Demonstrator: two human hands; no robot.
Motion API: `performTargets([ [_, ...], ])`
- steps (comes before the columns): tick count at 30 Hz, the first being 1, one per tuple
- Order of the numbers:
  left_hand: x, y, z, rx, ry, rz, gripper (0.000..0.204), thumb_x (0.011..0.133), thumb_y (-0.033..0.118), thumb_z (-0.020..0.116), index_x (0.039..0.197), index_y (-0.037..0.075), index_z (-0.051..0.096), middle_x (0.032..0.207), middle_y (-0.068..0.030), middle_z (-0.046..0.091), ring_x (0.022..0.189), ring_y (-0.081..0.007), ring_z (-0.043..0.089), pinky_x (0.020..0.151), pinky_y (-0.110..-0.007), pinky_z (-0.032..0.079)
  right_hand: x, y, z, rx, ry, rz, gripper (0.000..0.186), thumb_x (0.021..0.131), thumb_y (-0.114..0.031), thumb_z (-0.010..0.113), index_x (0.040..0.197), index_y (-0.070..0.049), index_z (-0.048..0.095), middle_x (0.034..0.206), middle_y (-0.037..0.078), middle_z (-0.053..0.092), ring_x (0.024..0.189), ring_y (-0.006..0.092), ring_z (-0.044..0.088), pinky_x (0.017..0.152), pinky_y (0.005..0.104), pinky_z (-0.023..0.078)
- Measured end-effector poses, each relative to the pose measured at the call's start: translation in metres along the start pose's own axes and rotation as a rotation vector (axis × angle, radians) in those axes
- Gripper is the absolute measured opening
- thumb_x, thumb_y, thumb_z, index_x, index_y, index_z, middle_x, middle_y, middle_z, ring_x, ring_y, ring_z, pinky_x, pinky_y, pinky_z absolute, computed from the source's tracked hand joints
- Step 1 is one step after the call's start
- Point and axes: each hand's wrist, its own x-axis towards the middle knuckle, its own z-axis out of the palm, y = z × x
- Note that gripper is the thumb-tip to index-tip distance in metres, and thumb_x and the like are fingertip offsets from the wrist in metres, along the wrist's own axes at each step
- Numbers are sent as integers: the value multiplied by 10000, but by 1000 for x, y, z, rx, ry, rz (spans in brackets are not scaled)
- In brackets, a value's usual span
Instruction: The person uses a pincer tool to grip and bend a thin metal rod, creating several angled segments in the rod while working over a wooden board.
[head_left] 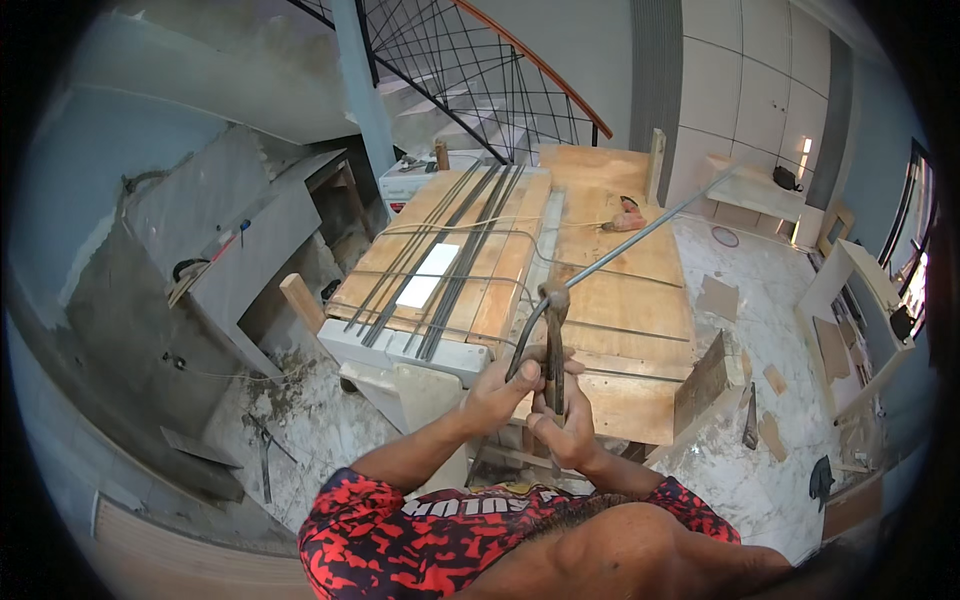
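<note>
Near the front edge of a plywood-topped work table (630,330), both my hands are raised and closed. A long grey metal rod (632,243) slants from the far right down to me and curves downward at its near end. My left hand (503,393) is wrapped round that curved end. In my right hand (566,428) is the handle of a dark tool that looks like pincers (554,325), held upright with its rounded head against the rod. The exact contact between head and rod is too small to tell.
Several dark thin bars (465,250) lie lengthwise on the table, with a white rectangular piece (428,276) among them. A reddish power drill (626,216) rests farther back. Bent thin rods and a cable cross the tabletop. Cardboard scraps (717,298) litter the floor at right; a staircase railing (480,75) rises behind.
</note>
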Motion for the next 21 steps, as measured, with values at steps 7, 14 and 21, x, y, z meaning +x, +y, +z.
performTargets([
  [7, -26, -22, -13, -117, 14, -236, 703, 944, 547, 390, 1376, -4, 336, 1304, -147, 479, 1209, -204, 459, 1010, -345, 365, 1, 26, 6, 132, -58, 30, 333, 774, -55, 546, 1088, -12, 444, 740, -19, 426, 645, 63, 397, 584, 228, 323],
  [14, -11, -7, -6, -268, 65, -13, 679, 963, 459, 419, 1422, -11, 248, 1398, -144, 395, 1232, -217, 430, 1057, -362, 303, 22, 32, 8, 125, -24, -10, 284, 745, -13, 559, 1006, -43, 451, 740, -26, 418, 638, 50, 383, 561, 214, 310],
  [21, -18, -16, -9, 197, 292, 158, 595, 986, 271, 442, 1432, -46, 209, 1376, -184, 415, 1189, -220, 463, 1010, -349, 338, 31, 33, -5, 124, -78, 10, 368, 713, -2, 524, 1067, -26, 426, 745, -42, 378, 672, 42, 366, 602, 202, 360],
])
